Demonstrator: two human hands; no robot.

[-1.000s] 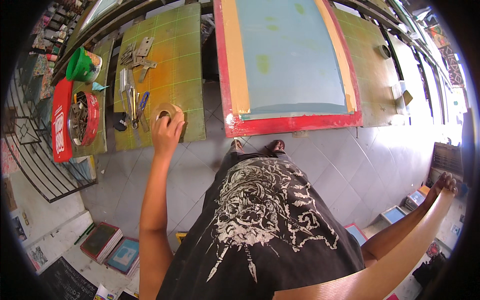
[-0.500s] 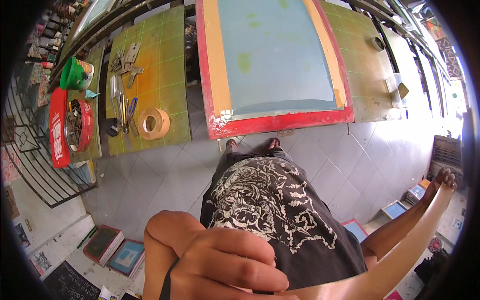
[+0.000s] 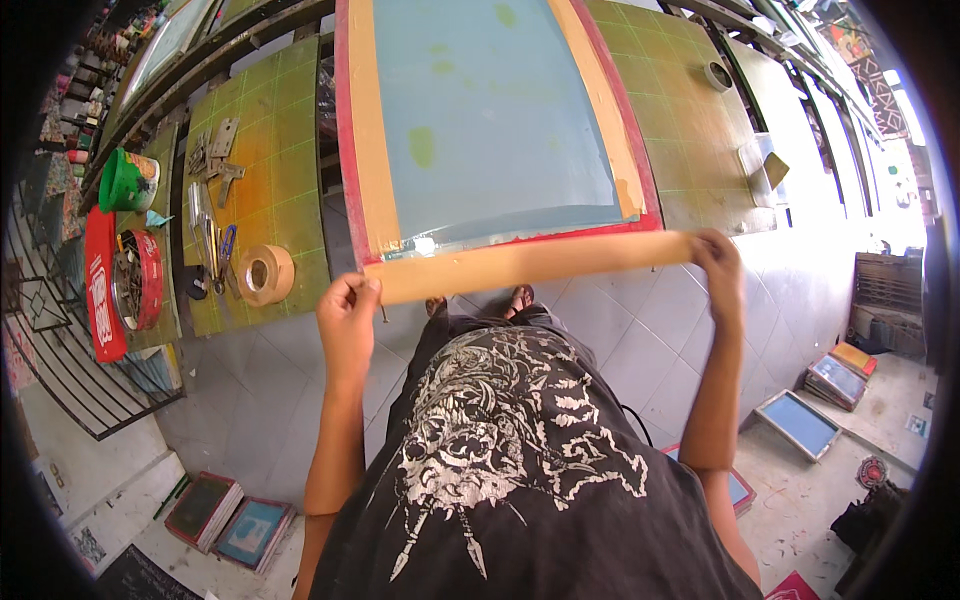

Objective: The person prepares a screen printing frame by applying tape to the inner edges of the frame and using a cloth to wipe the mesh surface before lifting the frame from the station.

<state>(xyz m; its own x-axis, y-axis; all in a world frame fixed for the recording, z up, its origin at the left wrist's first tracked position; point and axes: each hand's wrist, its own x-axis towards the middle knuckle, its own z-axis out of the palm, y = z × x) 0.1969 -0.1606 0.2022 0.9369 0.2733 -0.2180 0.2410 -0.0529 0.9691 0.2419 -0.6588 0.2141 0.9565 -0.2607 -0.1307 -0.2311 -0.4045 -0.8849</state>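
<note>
Spanning the near edge of the screen in this view, a long, flat strip of tan adhesive tape (image 3: 530,267) is stretched between the two hands. The left hand (image 3: 348,308) pinches the left end between thumb and bent fingers; the right hand (image 3: 720,275) grips the right end, its fingers closed and slightly blurred. The strip lies almost level, with its right end a little higher in view. Whether it touches the frame cannot be told.

The large rectangular screen with red frame and blue-grey mesh (image 3: 490,120) carries a tan tape band along its left side (image 3: 372,130) and another along its right side (image 3: 598,110).

Left of the screen, a round roll of tan tape (image 3: 284,268) lies on the olive-green, grid-lined counter (image 3: 290,190), near the left hand. Just beside the roll lie a blue-handled cutter (image 3: 228,243) and slim metal tools (image 3: 203,220); flat grey metal plates (image 3: 222,142) lie farther back. A green plastic bucket (image 3: 120,183) and a red-sided oval tin (image 3: 149,280) filled with small parts are positioned farther left.
</note>
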